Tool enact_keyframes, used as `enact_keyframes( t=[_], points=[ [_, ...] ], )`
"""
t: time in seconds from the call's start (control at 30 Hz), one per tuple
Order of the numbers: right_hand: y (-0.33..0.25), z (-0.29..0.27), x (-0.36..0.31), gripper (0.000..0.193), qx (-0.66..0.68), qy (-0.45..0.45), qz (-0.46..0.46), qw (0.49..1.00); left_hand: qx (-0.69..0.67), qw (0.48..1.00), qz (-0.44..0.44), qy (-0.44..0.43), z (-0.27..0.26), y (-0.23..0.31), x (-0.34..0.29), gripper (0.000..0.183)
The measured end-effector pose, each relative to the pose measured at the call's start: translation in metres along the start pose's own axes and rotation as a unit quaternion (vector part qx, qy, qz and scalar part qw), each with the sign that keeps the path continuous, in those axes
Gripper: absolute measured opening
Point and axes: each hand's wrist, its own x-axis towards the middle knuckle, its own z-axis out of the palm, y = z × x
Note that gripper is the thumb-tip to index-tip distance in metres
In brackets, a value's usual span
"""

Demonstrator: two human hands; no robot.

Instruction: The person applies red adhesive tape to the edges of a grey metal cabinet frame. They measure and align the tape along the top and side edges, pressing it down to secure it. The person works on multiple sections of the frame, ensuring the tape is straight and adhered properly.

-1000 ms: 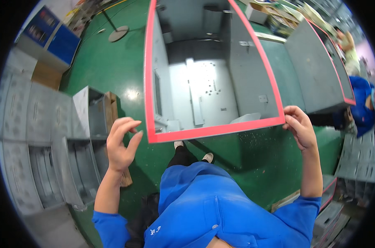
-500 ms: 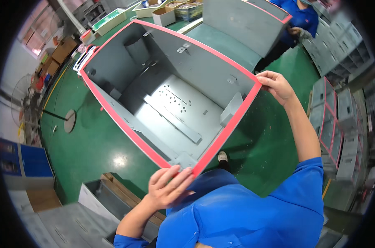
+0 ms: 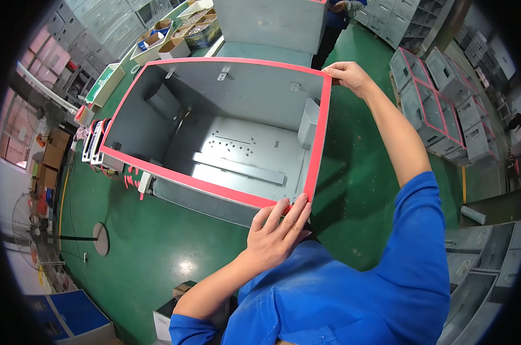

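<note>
A large grey sheet-metal cabinet box point(image 3: 231, 138), open side up, fills the middle of the head view. Red tape point(image 3: 200, 185) runs all around its rim. My left hand point(image 3: 275, 236) lies at the near right corner, fingers stretched out over the taped edge; its thumb is mostly hidden. At the far right corner my right hand point(image 3: 349, 77) pinches the rim between thumb and fingers. Inside the box are a metal strip point(image 3: 240, 168), a cluster of holes in the bottom panel and small brackets along the far wall.
A grey bench point(image 3: 206, 201) shows beneath the box, red tape pieces point(image 3: 132, 181) hanging at its left end. Behind stands another grey cabinet point(image 3: 269, 26) with a co-worker point(image 3: 335, 23) beside it. Taped cabinets point(image 3: 427, 109) are stacked right; a fan point(image 3: 39, 230) stands left.
The box has swung round and sits more squarely across my view, its near edge farther up. Both hands remain at the same corners. My view has shifted to the right.
</note>
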Motion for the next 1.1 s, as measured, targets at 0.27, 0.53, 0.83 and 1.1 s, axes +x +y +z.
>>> enact_keyframes(
  t=[0.27,0.53,0.83,1.1],
  points=[
    [-0.006,0.001,0.003,0.022,-0.011,-0.006,0.024,1.000,-0.017,0.999,0.036,0.009,-0.001,-0.008,0.001,0.053],
    [-0.010,-0.001,0.005,0.022,-0.030,-0.020,0.023,0.999,-0.098,0.990,0.092,-0.037,-0.022,-0.021,0.014,0.049],
    [-0.003,0.003,0.005,0.015,-0.006,-0.012,0.006,1.000,-0.132,0.977,0.058,-0.156,-0.015,-0.043,0.078,0.061],
    [0.002,-0.003,0.007,0.015,0.000,-0.004,-0.015,1.000,-0.083,0.965,0.069,-0.239,0.014,-0.034,0.096,0.078]
  ],
)
